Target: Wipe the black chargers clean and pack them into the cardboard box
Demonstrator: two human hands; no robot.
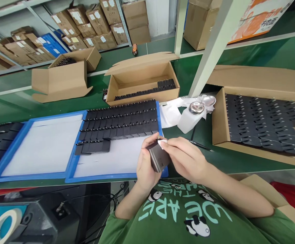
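My left hand (147, 166) is closed around a dark grey power adapter (159, 158), a small block with rounded edges and faint printing on its face. My right hand (188, 156) pinches a small white wipe (162, 143) against the top end of the adapter, where a metal prong shows. Just left of my hands, a blue-rimmed tray (71, 169) lined with white holds rows of similar black adapters (119, 122), prongs upward. To the right stands a white dispenser bottle (188, 118) with a metal top and its lid flipped up.
Tweezers (200, 145) lie on the green bench beside my right hand. An open carton (220, 118) full of adapters sits at right, another carton (142, 76) behind the tray. A slanted white post (213, 44) rises behind the bottle. More trays (33, 176) extend left.
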